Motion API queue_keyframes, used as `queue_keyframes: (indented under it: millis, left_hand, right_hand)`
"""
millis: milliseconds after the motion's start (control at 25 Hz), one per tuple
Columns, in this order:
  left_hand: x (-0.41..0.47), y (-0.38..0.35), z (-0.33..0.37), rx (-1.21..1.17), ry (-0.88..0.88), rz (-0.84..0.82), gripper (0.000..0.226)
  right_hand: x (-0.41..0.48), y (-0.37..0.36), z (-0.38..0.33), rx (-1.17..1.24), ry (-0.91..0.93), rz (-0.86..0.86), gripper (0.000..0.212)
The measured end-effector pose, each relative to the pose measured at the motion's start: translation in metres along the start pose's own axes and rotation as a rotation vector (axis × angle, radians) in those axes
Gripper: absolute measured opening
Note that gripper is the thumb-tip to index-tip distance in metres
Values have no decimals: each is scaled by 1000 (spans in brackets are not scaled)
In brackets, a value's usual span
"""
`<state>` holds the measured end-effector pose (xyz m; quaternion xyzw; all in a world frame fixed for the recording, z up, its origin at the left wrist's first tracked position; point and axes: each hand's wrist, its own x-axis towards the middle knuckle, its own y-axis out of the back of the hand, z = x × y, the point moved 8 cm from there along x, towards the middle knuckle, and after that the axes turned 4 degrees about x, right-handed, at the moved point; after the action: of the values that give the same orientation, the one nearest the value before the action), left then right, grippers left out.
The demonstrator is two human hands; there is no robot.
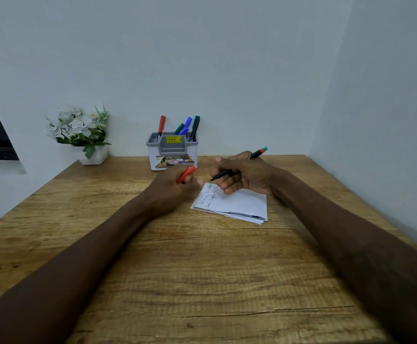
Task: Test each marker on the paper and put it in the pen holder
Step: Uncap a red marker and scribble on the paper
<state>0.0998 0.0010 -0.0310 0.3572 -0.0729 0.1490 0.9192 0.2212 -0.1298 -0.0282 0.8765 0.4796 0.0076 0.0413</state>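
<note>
Two hands near paper | left hand grasps red cap, beside it | right hand grips marker above it

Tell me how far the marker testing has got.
Done: several capped markers stand in the grey plastic pen holder, and the white folded paper carries green scribbles. In hand: the right hand holds an uncapped black marker, tip above the paper; the left hand holds its red cap. Left: testing, capping and storing it. No loose markers are visible.
</note>
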Motion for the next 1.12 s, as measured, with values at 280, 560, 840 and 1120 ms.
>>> queue_keyframes:
  millis: [280, 560, 840, 1120]
  left_hand:
    - [4, -11, -7, 124, -45, -108, 27]
    - [7, -13, -16, 132, -2, -134, 33]
    - [9, -11, -20, 134, 10, -128, 44]
    - [10, -12, -21, 138, 1, -132, 48]
  right_hand:
    - [-14, -7, 19, -62, -2, -5, 22]
    - [-22, 2, 8, -212, 142, 145, 18]
    - [-34, -28, 4, -392, 215, 30, 14]
    - [-33, -29, 8, -454, 226, 15, 12]
